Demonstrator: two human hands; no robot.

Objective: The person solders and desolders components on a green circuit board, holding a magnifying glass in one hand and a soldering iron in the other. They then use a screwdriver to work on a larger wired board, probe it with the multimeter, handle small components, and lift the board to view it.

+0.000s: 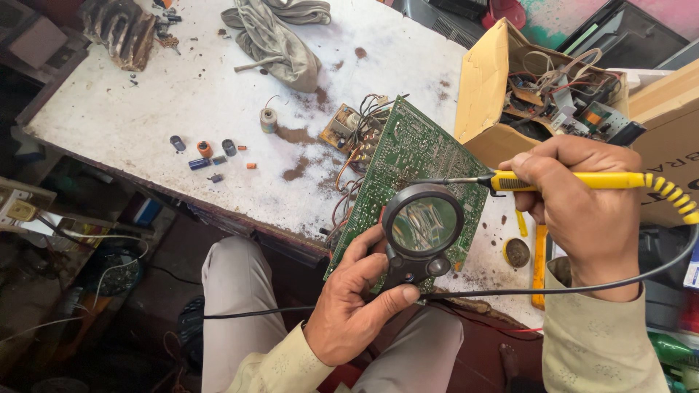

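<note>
The left hand (357, 302) is closed around the black handle of a round magnifying glass (422, 222), thumb pressed along its side, holding the lens just over a green circuit board (408, 156). The board leans tilted at the near edge of the workbench (167, 94) — a white top, stained with brown rust-like patches and chipped along its rim. The right hand (582, 211) grips a yellow soldering iron (575, 180) in a closed fist, its thin tip resting on the board just above the lens; a black cord runs across the lap. On the bench lie small capacitors (204, 154), a spool of solder wire (269, 118) and a grey rag (280, 36). An open cardboard box (488, 80) of wires and scrap boards stands to the right — below, a cluttered, dim floor.
</note>
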